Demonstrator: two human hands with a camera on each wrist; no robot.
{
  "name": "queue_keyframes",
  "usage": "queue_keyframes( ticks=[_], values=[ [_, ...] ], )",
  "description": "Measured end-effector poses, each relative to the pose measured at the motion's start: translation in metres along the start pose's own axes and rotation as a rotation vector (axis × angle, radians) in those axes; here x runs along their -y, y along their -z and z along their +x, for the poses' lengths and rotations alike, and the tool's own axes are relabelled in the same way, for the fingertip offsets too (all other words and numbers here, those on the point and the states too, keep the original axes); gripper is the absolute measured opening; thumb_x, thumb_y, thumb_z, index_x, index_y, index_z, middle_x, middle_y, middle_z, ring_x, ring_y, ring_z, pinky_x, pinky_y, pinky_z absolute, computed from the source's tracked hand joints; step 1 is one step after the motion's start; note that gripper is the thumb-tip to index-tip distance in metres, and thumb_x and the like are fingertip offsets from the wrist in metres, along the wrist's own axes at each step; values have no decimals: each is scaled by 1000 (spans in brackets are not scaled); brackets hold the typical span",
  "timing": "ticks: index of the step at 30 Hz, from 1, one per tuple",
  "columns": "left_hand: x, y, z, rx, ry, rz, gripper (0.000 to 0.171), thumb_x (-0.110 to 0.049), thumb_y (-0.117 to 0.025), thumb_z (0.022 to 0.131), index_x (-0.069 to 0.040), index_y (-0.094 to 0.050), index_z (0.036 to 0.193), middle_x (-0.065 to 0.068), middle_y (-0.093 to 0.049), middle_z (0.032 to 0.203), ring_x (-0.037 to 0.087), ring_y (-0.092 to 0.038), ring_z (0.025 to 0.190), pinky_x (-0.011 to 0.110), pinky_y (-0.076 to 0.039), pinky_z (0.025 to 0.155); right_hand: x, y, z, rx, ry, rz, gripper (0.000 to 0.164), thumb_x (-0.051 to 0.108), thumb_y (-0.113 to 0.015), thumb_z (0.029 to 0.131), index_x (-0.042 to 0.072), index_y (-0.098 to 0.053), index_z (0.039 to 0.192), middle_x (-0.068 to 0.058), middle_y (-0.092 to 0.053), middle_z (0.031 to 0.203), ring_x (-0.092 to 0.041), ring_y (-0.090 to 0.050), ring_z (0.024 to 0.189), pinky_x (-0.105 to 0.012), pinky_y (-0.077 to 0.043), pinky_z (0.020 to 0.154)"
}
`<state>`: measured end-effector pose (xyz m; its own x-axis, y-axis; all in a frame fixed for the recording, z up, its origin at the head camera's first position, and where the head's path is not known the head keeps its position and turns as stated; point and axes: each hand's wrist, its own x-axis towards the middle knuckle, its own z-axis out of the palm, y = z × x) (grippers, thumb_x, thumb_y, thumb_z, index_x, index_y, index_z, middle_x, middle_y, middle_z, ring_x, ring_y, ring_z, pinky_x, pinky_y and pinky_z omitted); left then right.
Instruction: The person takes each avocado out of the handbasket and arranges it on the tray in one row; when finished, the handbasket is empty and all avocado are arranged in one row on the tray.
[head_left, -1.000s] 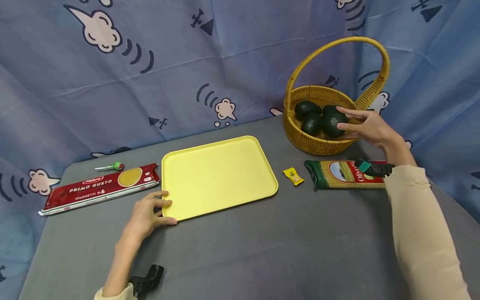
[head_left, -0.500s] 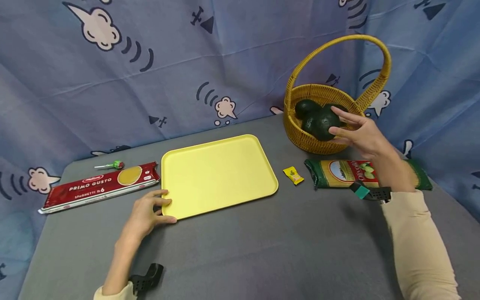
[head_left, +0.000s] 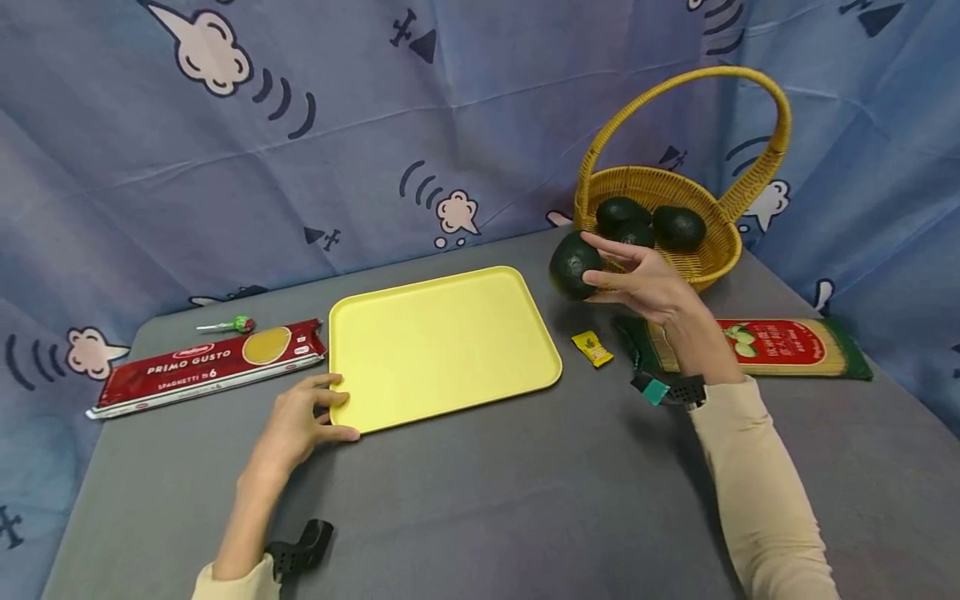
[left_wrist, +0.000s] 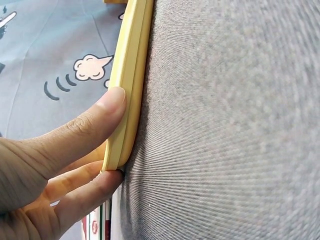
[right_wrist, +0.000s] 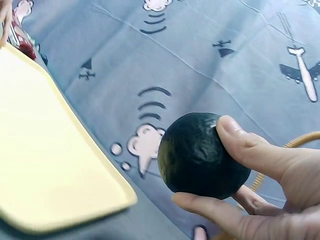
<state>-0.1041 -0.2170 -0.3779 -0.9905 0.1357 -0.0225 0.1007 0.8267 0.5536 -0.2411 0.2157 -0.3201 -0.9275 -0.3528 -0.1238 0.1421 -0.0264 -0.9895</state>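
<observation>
A dark green avocado (head_left: 576, 267) is pinched between the thumb and fingers of my right hand (head_left: 637, 279), held up in front of the basket's left side. In the right wrist view the same avocado (right_wrist: 200, 155) shows large, apart from the tray. My left hand (head_left: 300, 421) grips the near left corner of a yellow tray (head_left: 442, 346). The left wrist view has its thumb (left_wrist: 112, 102) against the tray's rim (left_wrist: 125, 95) and fingers round the corner. Behind the right hand stands a yellow wicker basket (head_left: 716, 279) holding several things, all avocados (head_left: 678, 227).
Left of the tray lie a red spaghetti pack (head_left: 213, 367) and a lollipop (head_left: 238, 324). A small yellow wrapped candy (head_left: 592, 348) is on the grey table (head_left: 480, 500), right of the tray. A green-ended pasta pack (head_left: 795, 348) lies partly under the right forearm's line of sight.
My right hand has lifted the avocado out of the basket and carried it left, past the basket's rim. The left hand stays at the tray corner.
</observation>
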Motion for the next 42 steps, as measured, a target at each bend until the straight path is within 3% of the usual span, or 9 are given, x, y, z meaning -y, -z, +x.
queue_keyframes(
  ticks=[1,3,5,9,11,14,25,33,42],
  values=[
    [0,0,0,-4,0,-6,56,-13,-88,65,10,-67,112,24,-55,130,44,-48,120,54,-48,94,-2,-5,4,14,2,16,66,-7,-58,92,10,-32,150,-16,-8,158,-19,-60,110,-35,-60,77],
    [0,1,1,-4,3,-18,55,-11,-88,65,11,-67,111,25,-54,130,44,-47,121,52,-49,93,-6,-14,13,38,-5,28,66,-7,-59,91,10,-33,150,-18,-11,157,-9,-63,68,-27,-60,69],
    [0,1,2,-3,8,-23,55,-10,-88,65,11,-67,111,25,-54,130,44,-47,122,50,-51,91,-11,-24,23,70,-12,62,67,-8,-58,91,10,-32,150,-20,-13,156,-7,-61,58,-20,-57,61],
    [-1,1,2,7,28,-45,54,-9,-88,65,12,-67,110,25,-53,130,44,-48,120,44,-55,85,-22,-46,43,112,-36,105,67,-11,-56,91,9,-33,150,-21,-21,152,-20,-66,90,-32,-59,80],
    [-2,1,2,13,43,-62,54,-8,-87,65,13,-67,110,25,-52,131,43,-50,119,42,-56,84,-27,-58,54,117,-48,103,66,-12,-57,90,9,-35,149,-20,-24,151,-28,-60,109,-47,-52,90],
    [-2,1,1,16,53,-71,53,-7,-87,65,13,-66,110,26,-52,131,43,-52,117,40,-57,83,-37,-76,70,126,-63,99,66,-13,-59,88,9,-39,147,-19,-29,149,-38,-52,119,-52,-49,92],
    [-1,2,2,26,58,-73,54,-8,-87,65,12,-66,111,25,-51,132,42,-52,117,41,-57,83,-62,-127,116,284,-39,54,61,-10,-61,88,7,-45,144,-13,-37,147,-28,-61,106,-54,-49,91],
    [1,-2,5,12,77,-79,53,-7,-88,64,12,-67,109,23,-53,131,39,-54,115,37,-57,82,-75,-163,138,280,8,31,58,-7,-66,87,9,-50,140,-13,-45,142,-32,-58,114,-46,-56,84],
    [1,0,5,-4,69,-75,53,-8,-88,64,10,-68,109,22,-54,130,41,-51,118,39,-57,84,-80,-208,152,294,-11,-63,55,6,-70,87,15,-54,139,-12,-53,136,-25,-57,116,-40,-58,82]
  ],
)
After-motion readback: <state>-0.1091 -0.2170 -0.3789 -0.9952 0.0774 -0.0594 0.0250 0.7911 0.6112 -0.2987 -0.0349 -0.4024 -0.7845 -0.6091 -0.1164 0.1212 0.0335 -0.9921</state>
